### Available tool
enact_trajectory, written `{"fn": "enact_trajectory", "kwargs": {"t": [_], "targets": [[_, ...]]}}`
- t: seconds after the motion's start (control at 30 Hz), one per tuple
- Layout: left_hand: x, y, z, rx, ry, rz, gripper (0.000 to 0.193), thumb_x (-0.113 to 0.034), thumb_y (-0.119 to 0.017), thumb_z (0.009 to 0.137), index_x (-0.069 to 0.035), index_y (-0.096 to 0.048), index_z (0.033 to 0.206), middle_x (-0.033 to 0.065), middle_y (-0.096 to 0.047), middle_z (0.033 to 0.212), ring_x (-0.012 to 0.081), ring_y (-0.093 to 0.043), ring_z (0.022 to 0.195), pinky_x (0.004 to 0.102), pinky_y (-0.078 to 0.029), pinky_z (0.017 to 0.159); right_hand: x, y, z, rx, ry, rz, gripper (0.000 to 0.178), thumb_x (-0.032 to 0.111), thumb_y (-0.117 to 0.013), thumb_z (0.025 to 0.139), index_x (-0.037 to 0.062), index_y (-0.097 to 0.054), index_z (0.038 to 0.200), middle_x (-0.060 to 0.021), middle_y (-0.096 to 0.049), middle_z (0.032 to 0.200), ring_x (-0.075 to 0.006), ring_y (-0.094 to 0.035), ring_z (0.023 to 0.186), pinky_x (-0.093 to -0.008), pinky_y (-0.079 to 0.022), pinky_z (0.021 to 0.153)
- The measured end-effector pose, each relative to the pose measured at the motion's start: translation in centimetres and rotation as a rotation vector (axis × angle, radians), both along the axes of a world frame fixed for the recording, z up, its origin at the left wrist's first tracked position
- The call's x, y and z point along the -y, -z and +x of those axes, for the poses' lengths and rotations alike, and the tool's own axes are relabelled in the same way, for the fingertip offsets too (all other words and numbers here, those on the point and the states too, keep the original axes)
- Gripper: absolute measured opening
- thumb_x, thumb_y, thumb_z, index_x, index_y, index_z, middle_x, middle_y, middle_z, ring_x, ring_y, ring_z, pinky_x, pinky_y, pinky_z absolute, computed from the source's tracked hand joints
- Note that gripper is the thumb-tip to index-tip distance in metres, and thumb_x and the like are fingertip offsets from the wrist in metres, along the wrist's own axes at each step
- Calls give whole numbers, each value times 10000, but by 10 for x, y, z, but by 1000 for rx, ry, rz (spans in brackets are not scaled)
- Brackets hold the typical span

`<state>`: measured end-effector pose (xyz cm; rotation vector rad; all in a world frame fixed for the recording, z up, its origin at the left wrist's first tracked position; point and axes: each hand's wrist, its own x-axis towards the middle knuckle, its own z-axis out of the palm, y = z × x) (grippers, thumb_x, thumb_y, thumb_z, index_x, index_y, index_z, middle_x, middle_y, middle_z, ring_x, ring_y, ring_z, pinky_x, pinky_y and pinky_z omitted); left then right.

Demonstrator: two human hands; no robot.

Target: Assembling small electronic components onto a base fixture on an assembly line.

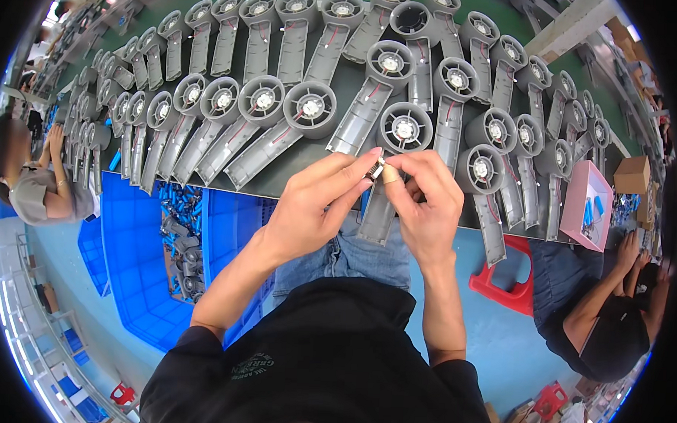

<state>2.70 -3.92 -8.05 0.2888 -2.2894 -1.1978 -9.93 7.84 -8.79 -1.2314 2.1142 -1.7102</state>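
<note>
Small dark-and-white part (375, 169) is up in the air between the 2 hands, just above the near edge of the tabletop (347, 106). Left hand (313, 203) pinches it in the fingertips, right hand (426, 200) has thumb and finger closed at its right end. Too small to tell exactly what it is.

Handling, my guess: very light, stiff, a bit fragile, easy to drop. Take it by the edges, light pinch, don't squeeze the face.

Right under it: 1 grey fan housing (406, 128), fan side up, handle running toward the lap between the hands. Hard plastic by the look, but thin red wires in neighbouring housings could snag.

Around: rows of similar housings packed close, so little elbow room forward. Blue bin (138, 279) with loose parts at left, pink box (578, 196) at right, red stool (501, 297) below it. 1 co-worker each side, well apart.
</note>
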Motion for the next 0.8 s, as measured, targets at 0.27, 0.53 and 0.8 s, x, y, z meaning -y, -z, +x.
{"fn": "enact_trajectory", "kwargs": {"t": [0.27, 0.53, 0.8], "targets": [[3, 1, 0, 7, 39, -106, 409, 29, -628, 855, 20, -575, 1261, 132, -580, 857, 281, -556, 730, 349, -471, 664, 0, 6, -5, -204, -12, -67, 151, -32, -744, 760, -8, -671, 891, -40, -622, 864, -39, -479, 514, -201, -371, 439], [11, 2, 2, -10, 80, -190, 407, 55, -630, 821, 54, -565, 1222, 147, -559, 854, 317, -547, 752, 387, -460, 679, 4, 7, -11, -357, -70, -45, 162, -34, -750, 731, 6, -665, 863, -46, -633, 845, -71, -527, 524, -221, -423, 451], [14, -2, 2, -4, 108, -157, 390, 51, -623, 834, 56, -565, 1220, 150, -554, 840, 316, -547, 741, 391, -456, 672, 5, 8, -15, -420, -108, -53, 163, -30, -758, 731, 2, -660, 858, -52, -642, 839, -79, -553, 546, -215, -447, 460]]}}
